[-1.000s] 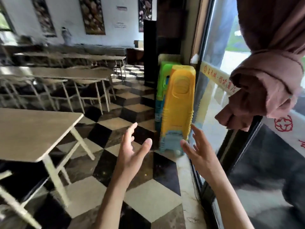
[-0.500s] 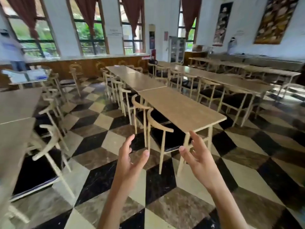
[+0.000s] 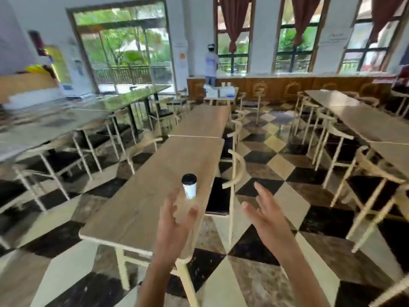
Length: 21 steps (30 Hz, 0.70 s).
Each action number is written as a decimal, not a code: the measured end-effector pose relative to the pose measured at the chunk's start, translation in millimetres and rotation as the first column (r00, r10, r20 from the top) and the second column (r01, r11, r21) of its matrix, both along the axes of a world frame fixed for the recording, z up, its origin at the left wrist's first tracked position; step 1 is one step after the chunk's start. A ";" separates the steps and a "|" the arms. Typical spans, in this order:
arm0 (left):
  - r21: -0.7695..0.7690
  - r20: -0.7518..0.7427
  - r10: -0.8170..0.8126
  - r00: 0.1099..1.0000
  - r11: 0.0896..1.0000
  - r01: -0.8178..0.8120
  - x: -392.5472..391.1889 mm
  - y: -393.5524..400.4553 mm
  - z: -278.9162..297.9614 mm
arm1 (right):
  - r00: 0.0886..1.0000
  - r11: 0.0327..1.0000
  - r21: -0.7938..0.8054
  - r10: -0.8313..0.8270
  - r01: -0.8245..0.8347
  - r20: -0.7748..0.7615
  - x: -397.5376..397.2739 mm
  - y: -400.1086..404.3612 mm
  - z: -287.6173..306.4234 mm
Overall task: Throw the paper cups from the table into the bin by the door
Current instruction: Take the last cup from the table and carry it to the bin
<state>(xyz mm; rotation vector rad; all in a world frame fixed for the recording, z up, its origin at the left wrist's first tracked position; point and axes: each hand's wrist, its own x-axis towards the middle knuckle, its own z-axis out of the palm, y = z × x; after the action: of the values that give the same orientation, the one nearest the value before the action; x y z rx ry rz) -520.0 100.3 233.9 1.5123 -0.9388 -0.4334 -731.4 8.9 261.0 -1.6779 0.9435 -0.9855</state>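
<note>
A white paper cup (image 3: pixel 190 186) with a black lid stands upright on a long wooden table (image 3: pixel 155 185) in front of me, near its right edge. My left hand (image 3: pixel 177 220) hovers just below the cup, fingers apart, holding nothing. My right hand (image 3: pixel 265 216) is raised to the right of the table, over the floor, also with spread fingers and nothing in it. No bin shows in this view.
Wooden chairs (image 3: pixel 235 173) line both sides of the table. More tables stand left (image 3: pixel 55 127) and right (image 3: pixel 365 120). A person (image 3: pixel 211 63) stands at the far counter. A glass door (image 3: pixel 126 56) is at the back left. The floor is checkered.
My view has swung left from the window and stacked stools across the room to this table with the cup. Both hands have stayed raised and spread in front of me.
</note>
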 end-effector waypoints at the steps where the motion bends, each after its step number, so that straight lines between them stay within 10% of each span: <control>1: 0.008 0.007 0.031 0.999 0.999 -0.031 15.5 4.0 -2.4 | 0.999 0.999 0.002 0.032 -0.032 0.002 18.6 -5.3 -2.1; 21: 0.314 -0.057 0.170 0.984 0.939 -0.144 198.0 -233.0 -110.7 | 0.986 0.946 0.291 0.164 -0.146 -0.040 226.3 -272.9 -115.0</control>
<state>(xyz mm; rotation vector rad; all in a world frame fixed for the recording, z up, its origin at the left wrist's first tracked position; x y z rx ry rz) -322.0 -132.7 123.2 1.8240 -0.6998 -0.5416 -505.1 -264.0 146.0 -1.5178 0.9318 -0.6583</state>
